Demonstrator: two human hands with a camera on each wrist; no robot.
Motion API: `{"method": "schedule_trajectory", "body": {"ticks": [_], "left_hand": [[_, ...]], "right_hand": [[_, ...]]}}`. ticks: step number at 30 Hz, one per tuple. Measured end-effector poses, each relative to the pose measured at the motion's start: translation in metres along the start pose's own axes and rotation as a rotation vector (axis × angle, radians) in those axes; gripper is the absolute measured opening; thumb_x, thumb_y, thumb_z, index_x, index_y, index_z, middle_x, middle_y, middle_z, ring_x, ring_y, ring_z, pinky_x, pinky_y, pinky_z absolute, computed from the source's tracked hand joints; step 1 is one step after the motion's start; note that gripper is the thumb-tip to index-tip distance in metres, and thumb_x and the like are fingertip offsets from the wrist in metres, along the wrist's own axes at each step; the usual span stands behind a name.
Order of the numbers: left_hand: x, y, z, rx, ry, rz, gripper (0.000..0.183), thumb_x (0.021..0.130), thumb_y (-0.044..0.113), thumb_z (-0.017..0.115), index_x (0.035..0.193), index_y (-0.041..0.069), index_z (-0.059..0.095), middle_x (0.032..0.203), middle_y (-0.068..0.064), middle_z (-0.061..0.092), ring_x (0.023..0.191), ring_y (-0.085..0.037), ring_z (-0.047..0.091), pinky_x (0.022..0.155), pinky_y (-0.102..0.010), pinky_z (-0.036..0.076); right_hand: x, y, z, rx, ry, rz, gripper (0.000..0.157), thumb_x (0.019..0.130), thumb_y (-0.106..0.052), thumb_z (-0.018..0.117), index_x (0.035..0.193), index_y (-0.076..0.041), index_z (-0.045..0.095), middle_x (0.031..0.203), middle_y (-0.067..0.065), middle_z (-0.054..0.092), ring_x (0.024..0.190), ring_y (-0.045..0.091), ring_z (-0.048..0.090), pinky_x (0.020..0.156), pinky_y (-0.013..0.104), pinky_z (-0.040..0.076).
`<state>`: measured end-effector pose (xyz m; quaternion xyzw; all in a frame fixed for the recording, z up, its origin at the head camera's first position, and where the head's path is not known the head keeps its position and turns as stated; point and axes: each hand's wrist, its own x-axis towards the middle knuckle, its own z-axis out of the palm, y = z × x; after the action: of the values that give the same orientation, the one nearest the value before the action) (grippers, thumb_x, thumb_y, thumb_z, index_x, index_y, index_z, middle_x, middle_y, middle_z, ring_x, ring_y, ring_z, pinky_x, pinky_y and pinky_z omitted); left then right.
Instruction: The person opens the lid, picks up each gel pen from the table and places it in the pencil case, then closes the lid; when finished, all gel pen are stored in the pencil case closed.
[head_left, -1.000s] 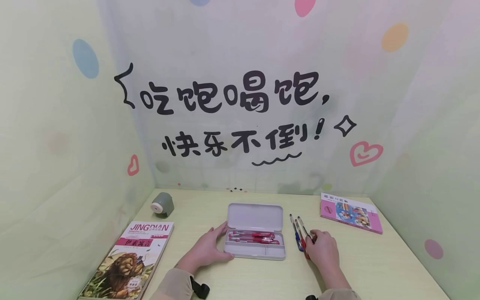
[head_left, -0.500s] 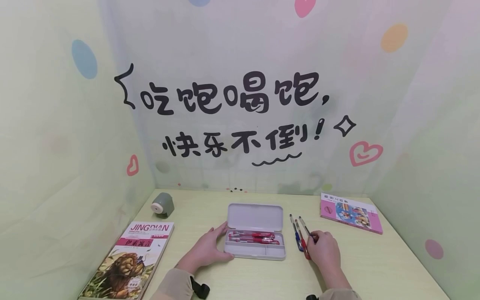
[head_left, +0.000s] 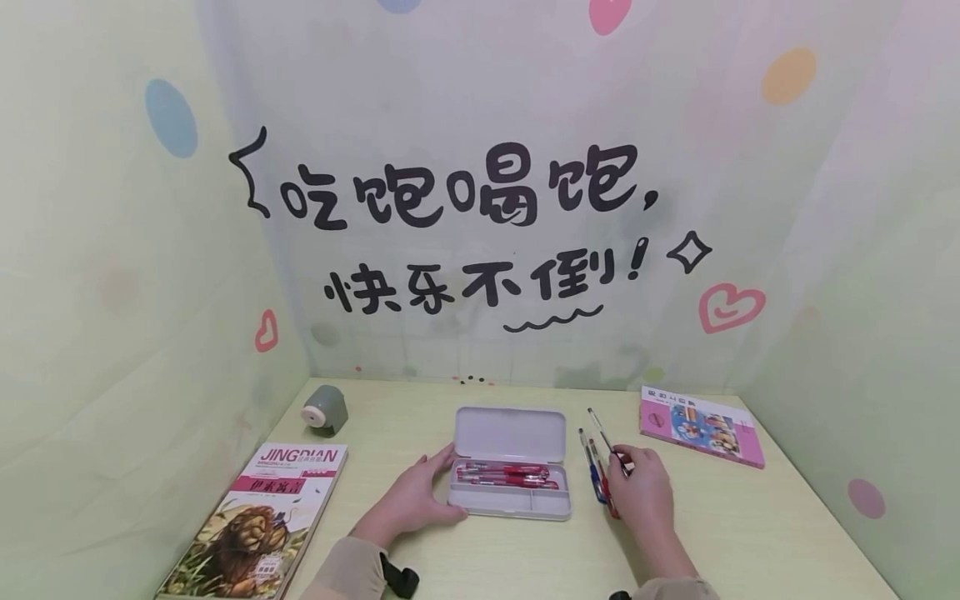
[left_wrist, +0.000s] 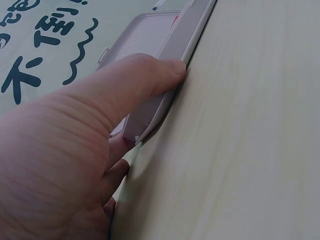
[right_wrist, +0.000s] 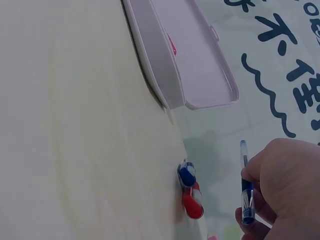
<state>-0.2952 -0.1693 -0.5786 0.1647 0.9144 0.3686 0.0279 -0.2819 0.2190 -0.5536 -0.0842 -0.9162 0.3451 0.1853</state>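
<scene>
A pale pencil case [head_left: 510, 513] lies with its lid [head_left: 510, 433] raised, and several red pens [head_left: 513, 478] are in its rear compartment. My left hand [head_left: 416, 497] grips the case's left end; in the left wrist view the thumb [left_wrist: 170, 71] presses its front wall. My right hand [head_left: 645, 492] pinches a dark pen [head_left: 600, 427] between thumb and fingers, tip end pointing away. In the right wrist view that pen [right_wrist: 247, 200] looks dark blue and is apart from the others. Beside it a blue pen [head_left: 592, 467] and a red pen [head_left: 604, 482] lie together on the table.
On the left are a magazine-like book [head_left: 258, 521] with a lion cover and a grey pencil sharpener [head_left: 327, 410] behind it. A pink book [head_left: 701, 425] lies at the back right. Fabric walls [head_left: 480, 350] with printed lettering enclose the table [head_left: 750, 533].
My right hand has picked the dark pen up from beside the blue and red pens, moving it slightly away from me and left. The left hand and the case have stayed put.
</scene>
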Motion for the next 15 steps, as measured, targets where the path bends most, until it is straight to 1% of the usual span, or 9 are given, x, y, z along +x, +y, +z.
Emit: {"method": "schedule_trajectory", "body": {"ticks": [3,5,8,12,15], "left_hand": [[0.0,0.0,0.0,0.0,0.0,-0.002,0.124,0.073,0.048,0.098,0.174,0.015,0.033,0.169,0.0,0.056,0.161,-0.063,0.031,0.132,-0.078,0.027],[0.0,0.0,0.0,-0.001,0.002,-0.002,0.125,0.073,0.048,0.098,0.174,0.015,0.033,0.169,0.0,0.056,0.16,-0.064,0.031,0.131,-0.078,0.027],[0.0,0.0,0.0,0.0,0.002,-0.001,0.126,0.073,0.048,0.098,0.175,0.016,0.032,0.169,0.001,0.056,0.16,-0.064,0.031,0.131,-0.079,0.027],[-0.001,0.0,0.001,-0.003,0.001,-0.006,0.126,0.072,0.049,0.098,0.175,0.017,0.032,0.17,0.002,0.055,0.16,-0.064,0.031,0.13,-0.08,0.026],[-0.001,0.0,0.001,-0.003,0.005,-0.01,0.126,0.072,0.049,0.098,0.175,0.018,0.032,0.17,0.002,0.055,0.16,-0.064,0.031,0.13,-0.081,0.026]], "right_hand": [[-0.002,-0.012,0.003,0.036,0.031,-0.052,0.031,0.105,-0.018,0.067,0.13,-0.002,0.077,0.118,0.021,0.069,0.096,0.029,0.068,0.076,0.035,0.056],[-0.004,-0.02,0.006,0.052,0.047,-0.098,0.028,0.104,-0.015,0.07,0.127,-0.003,0.078,0.115,0.018,0.071,0.094,0.028,0.068,0.077,0.035,0.056],[-0.007,-0.031,0.01,0.059,0.048,-0.169,0.025,0.103,-0.013,0.072,0.125,-0.004,0.08,0.114,0.017,0.072,0.097,0.03,0.069,0.083,0.042,0.06],[-0.01,-0.043,0.02,0.046,-0.001,-0.232,0.025,0.103,-0.014,0.074,0.126,-0.007,0.08,0.117,0.015,0.071,0.106,0.033,0.068,0.094,0.054,0.064],[-0.012,-0.049,0.03,0.034,-0.026,-0.276,0.024,0.101,-0.015,0.077,0.124,-0.01,0.081,0.113,0.012,0.072,0.106,0.031,0.067,0.095,0.054,0.063]]}}
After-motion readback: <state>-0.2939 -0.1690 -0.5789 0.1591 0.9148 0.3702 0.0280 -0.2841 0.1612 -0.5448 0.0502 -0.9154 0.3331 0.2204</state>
